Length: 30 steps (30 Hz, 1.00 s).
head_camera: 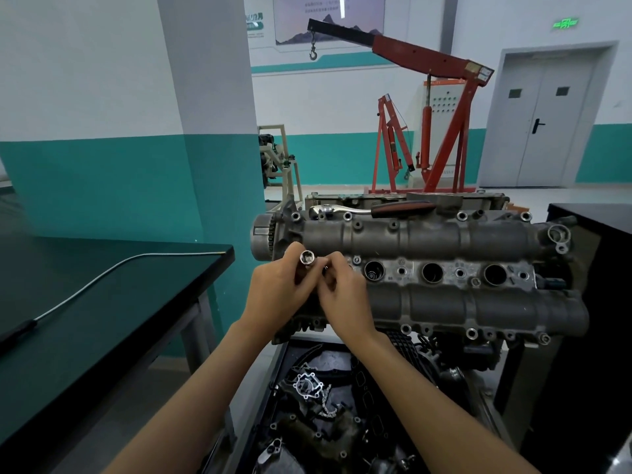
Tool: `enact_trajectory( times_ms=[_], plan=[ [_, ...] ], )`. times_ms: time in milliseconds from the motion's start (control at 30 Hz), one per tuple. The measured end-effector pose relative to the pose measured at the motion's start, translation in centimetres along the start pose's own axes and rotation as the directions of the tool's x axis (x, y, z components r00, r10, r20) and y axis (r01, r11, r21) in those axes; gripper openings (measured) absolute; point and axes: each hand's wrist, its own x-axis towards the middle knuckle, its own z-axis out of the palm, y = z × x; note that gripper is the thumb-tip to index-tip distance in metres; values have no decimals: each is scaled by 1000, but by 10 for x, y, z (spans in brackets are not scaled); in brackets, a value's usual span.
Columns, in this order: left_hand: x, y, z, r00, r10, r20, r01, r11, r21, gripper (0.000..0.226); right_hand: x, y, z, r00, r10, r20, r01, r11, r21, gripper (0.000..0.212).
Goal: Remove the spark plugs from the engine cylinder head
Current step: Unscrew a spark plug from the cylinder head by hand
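The left hand (278, 287) gripped the socket (306, 261), open end up, and the right hand (338, 289) pinched at something beside it, hidden, all over the leftmost well of the cylinder head (444, 265). Three wells (432, 271) gaped dark; no plug showed. The ratchet (369, 209) lay idle on the head's far edge, so removal looked midway at best.

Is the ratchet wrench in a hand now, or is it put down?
Put down. The ratchet wrench lies flat on the far edge of the cylinder head, with no hand touching it.
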Motion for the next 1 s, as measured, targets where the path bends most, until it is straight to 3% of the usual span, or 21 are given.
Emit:
enact_trajectory(
  times_ms=[267, 467, 733, 800, 900, 1000],
  plan=[
    [-1, 0, -2, 999, 15, 30, -15, 1000, -4, 22, 2, -1, 2, 995, 99, 1, -99, 995, 26, 7],
    [-1, -2, -8, 991, 97, 90, -98, 995, 5, 17, 1, 1, 0, 998, 53, 15, -53, 999, 9, 4],
    [1, 1, 1, 999, -42, 6, 42, 999, -26, 36, 3, 0, 1, 995, 97, 3, -97, 995, -2, 18],
    [1, 1, 0, 998, -52, 18, 52, 998, -25, 30, 3, 0, 1, 997, 79, 0, -79, 997, -2, 20],
    [0, 2, -3, 999, -19, 47, 20, 999, -32, 22, 1, 1, -1, 999, 38, 27, -39, 999, 32, 6],
    [0, 1, -5, 998, 31, 56, -31, 999, -8, 21, 0, 1, -1, 999, -9, 32, 8, 1000, 9, 13]
  ],
)
